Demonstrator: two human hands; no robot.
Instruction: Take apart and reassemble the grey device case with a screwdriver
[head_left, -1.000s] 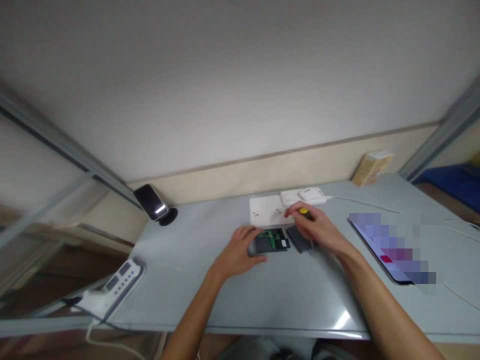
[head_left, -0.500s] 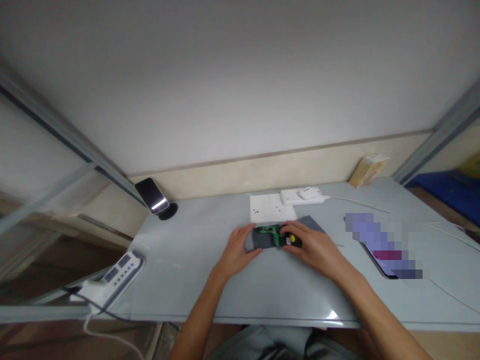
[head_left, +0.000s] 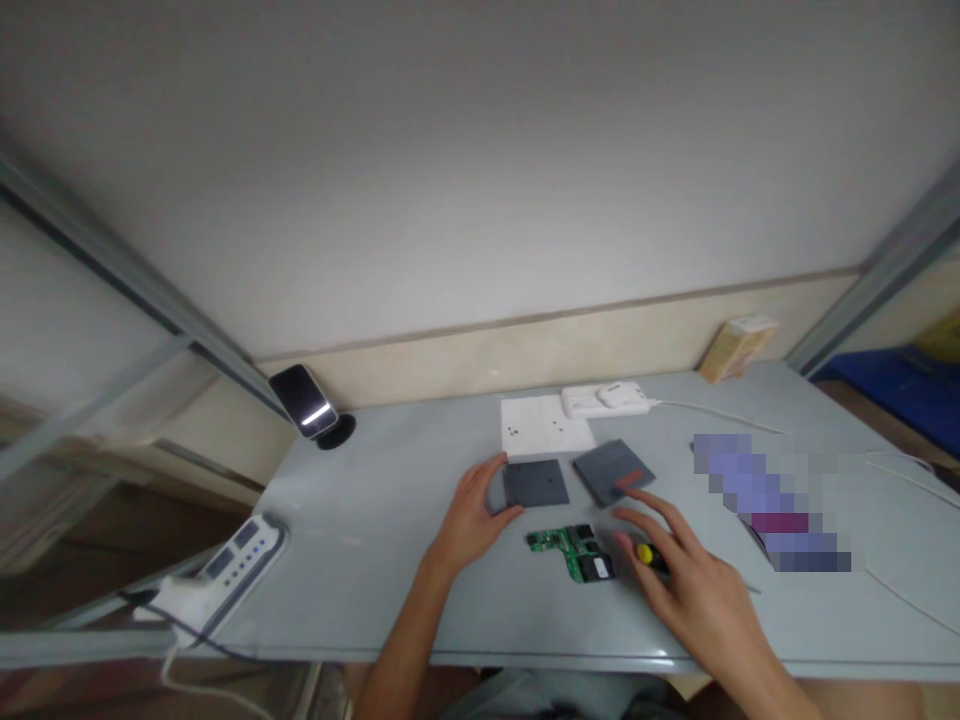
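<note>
On the table, the left hand pinches the dark cover at its 9 o'clock edge. The right hand, at 3 o'clock of the circuit board, clasps a yellow-handled tool.

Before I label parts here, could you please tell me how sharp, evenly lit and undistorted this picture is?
Head view throughout: soft and dim overall, so the board shows no fine detail; wide-angle warp bends the side posts; glare streaks the phone; a pixelated patch hides something at right.
</note>
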